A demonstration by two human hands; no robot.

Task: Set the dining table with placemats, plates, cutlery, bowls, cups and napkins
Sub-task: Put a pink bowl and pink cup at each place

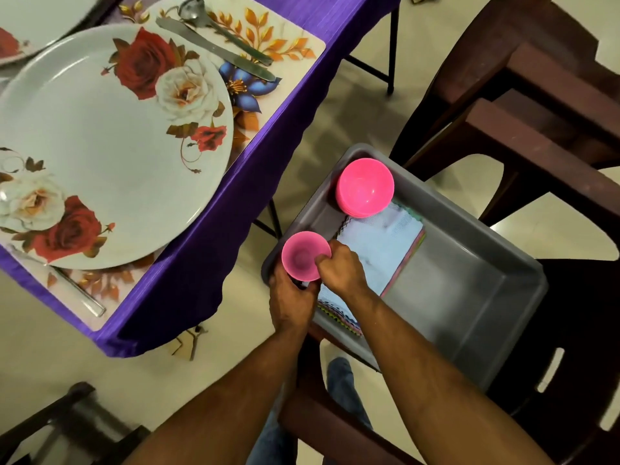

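A pink cup (303, 255) is held over the near-left corner of a grey tub (469, 263). My left hand (290, 298) grips the cup from below and my right hand (342, 268) pinches its rim. Inside the tub, a stack of pink bowls (365, 187) sits at the far corner, next to a pile of folded napkins (382, 250) with a pale blue one on top. On the table, a large floral plate (114, 146) lies on a leaf-patterned placemat (288, 41), with a knife (214, 48) and a spoon (201, 18) to its right.
The table wears a purple cloth (255, 156). The tub rests on a dark brown chair (335, 424). Another brown chair (536, 105) stands to the right. A piece of cutlery (84, 293) lies at the plate's near side. A second plate (30, 25) shows at top left.
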